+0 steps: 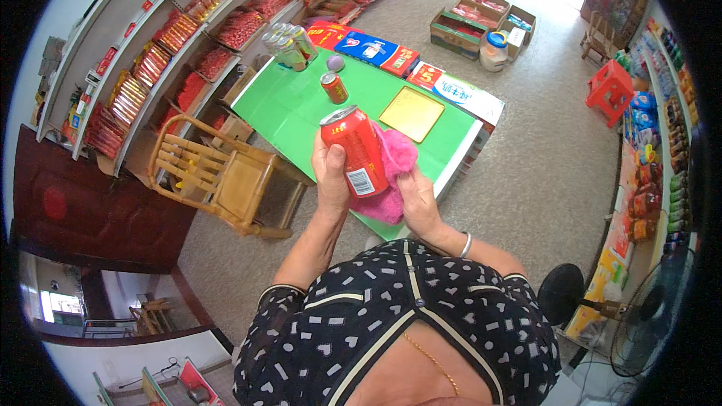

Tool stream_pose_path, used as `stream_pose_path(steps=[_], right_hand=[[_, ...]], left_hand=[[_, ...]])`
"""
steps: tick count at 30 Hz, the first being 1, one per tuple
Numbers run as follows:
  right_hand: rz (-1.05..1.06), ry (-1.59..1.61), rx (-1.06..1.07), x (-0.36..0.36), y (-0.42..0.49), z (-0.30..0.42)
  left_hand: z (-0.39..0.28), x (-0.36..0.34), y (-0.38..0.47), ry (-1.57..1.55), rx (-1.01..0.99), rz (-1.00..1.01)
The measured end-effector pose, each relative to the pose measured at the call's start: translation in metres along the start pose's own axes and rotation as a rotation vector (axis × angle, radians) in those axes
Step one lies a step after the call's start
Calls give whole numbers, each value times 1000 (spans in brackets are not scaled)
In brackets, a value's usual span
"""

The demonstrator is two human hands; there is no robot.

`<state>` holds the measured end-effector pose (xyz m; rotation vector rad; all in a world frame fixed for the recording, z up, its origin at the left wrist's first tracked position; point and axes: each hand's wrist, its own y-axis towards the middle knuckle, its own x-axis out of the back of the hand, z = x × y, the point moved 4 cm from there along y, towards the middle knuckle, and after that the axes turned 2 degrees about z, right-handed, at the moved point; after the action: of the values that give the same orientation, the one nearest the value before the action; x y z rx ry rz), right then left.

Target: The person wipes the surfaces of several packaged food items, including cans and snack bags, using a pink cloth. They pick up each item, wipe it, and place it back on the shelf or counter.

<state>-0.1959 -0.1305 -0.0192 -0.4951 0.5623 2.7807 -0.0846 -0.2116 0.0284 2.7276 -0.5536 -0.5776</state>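
A red drink can (pixel 354 149) with a silver top is held up, slightly tilted, in front of me. My left hand (pixel 331 180) grips it from the left side, with the thumb on its face. My right hand (pixel 416 197) holds a fuzzy pink cloth (pixel 389 203) against the can's right side and bottom. Beyond them is a green-topped table (pixel 282 101). On it stand a smaller red-orange can (pixel 334 88), a purple ball-like object (pixel 335 63), a pack of several tall cans (pixel 289 46) and a flat yellow tray (pixel 412 114).
Product cartons (pixel 377 53) line the table's far edge. A bamboo chair (pixel 240 180) stands at the left, before stocked shelves (pixel 194 42). Open boxes (pixel 459 31) and a blue-lidded jar (pixel 494 52) are on the floor. A red stool (pixel 610 92) and a fan (pixel 648 316) are at the right.
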Motion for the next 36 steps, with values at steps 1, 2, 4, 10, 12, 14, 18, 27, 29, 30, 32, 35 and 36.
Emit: stream_pose_path(steps=[1,2,4,10,12,14,18,27,29,30,32,35,36], right_hand=[[39,-181,133,-1,3,12],[78,-363,266,0,7,25],[140,-666,477,0,10,48],[108,-612,472,5,56,59],[79,-199,68,17,61,32],[54,-245,94,6,39,28],[104,-404,246,-4,3,24],[266,-212,-62,4,-38,3],[155,-141,-166,15,-37,-3],[122,-135,-130,20,-38,-4],[89,-146,-77,20,-42,-2],[102,-241,-32,5,-46,14],[116,-304,-16,5,-45,17]], left_hand=[[-1,-2,0,-56,38,5],[-2,-1,-2,-59,68,24],[2,-4,-7,-62,208,64],[17,-19,-26,-307,424,29],[13,-19,-27,-247,407,144],[-4,-22,-22,-184,304,108],[-12,-1,-7,-332,256,-58],[26,21,-17,-1067,777,-472],[20,17,-28,-1173,794,-492],[18,12,-31,-1211,827,-535],[17,5,-38,-1195,824,-522],[19,-4,-46,-1092,807,-539],[20,-8,-48,-1062,796,-515]])
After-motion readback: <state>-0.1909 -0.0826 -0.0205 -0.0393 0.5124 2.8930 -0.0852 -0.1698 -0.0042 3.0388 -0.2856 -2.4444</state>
